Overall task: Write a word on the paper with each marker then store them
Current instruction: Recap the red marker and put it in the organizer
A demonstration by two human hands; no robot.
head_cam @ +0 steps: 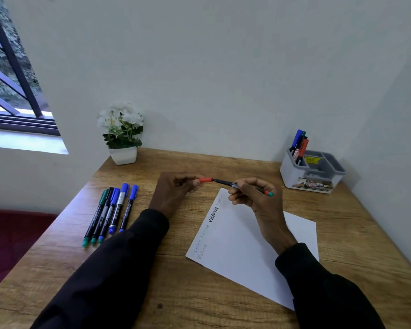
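A white sheet of paper (242, 245) lies tilted on the wooden desk (356, 236), with the word "Victoria" written several times along its left edge. Above its top corner my right hand (254, 195) grips the black barrel of a marker (224, 182). My left hand (176, 188) pinches the marker's orange-red cap (205, 180), which sits on the marker's tip end. Several blue and green markers (112, 212) lie side by side on the desk to the left. A grey and white organiser (313, 173) at the back right holds three markers (300, 144) upright.
A white pot of white flowers (122, 136) stands at the back left against the wall. The walls close the desk at the back and right. A window (10, 74) is at the left, with a dark red seat (12, 236) below the desk's left edge.
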